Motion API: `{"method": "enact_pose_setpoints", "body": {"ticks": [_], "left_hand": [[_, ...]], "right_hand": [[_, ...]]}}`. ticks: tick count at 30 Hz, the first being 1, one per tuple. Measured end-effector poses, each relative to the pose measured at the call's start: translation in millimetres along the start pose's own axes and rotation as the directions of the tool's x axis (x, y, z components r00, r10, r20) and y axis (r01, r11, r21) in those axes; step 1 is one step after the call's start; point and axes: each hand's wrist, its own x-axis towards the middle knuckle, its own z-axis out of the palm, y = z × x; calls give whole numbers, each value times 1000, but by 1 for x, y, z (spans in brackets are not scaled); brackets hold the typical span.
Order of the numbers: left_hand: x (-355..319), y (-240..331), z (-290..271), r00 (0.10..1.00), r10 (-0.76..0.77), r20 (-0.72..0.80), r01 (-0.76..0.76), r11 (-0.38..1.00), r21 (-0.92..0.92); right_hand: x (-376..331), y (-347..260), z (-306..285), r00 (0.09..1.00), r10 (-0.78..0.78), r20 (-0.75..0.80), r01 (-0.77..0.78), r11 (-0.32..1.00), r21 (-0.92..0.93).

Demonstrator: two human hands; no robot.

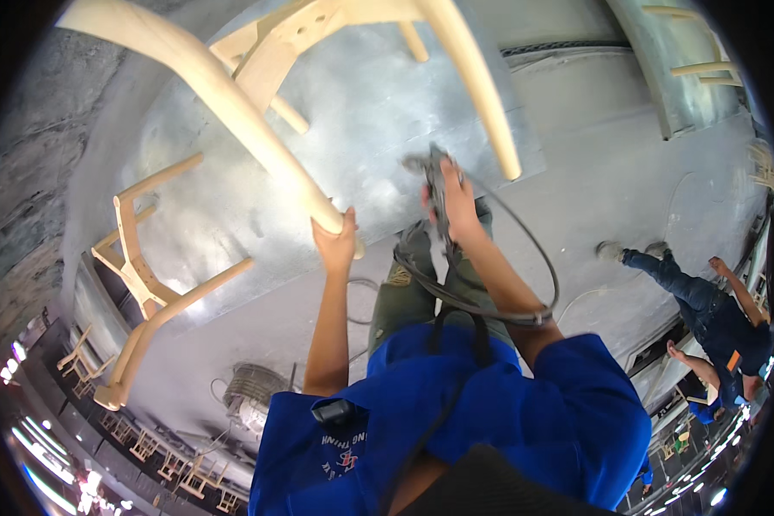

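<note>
A pale wooden chair frame [249, 129] stands legs-up on a grey metal-topped table [361, 103]. Around the near end of its long leg my left hand [334, 244] is closed, thumb and fingers gripping the wood. My right hand [460, 205] grips a dark handheld tool [439, 189] in front of my legs, to the right of that leg. The tool's head is blurred, so its exact kind is unclear. A black hose [556, 275] loops from it past my right forearm.
Another wooden frame [129, 258] lies at the table's left. A metal motor-like unit [254, 391] sits on the floor at lower left. To the right, a person [705, 318] stands near a second metal table [688, 95] bearing wooden parts. Rows of chair frames [172, 460] stand farther off.
</note>
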Motion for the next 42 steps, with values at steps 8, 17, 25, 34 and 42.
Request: {"method": "enact_pose_setpoints", "body": {"ticks": [8,17,25,34,42], "left_hand": [[30,17,13,995,77,-63,-76,997,14],[51,41,8,999,53,3,-53,998,-14],[86,92,11,992,-26,-121,32,998,45],[152,151,-3,997,26,-72,-14,987,160],[168,165,-6,997,-12,-81,25,987,160]], "right_hand": [[119,-54,165,952,-279,128,215,904,370],[116,33,92,992,44,-120,-20,981,192],[112,26,116,922,-385,41,386,908,-162],[119,-57,156,663,-697,273,652,717,245],[176,-68,127,670,-713,-207,695,700,-162]]}}
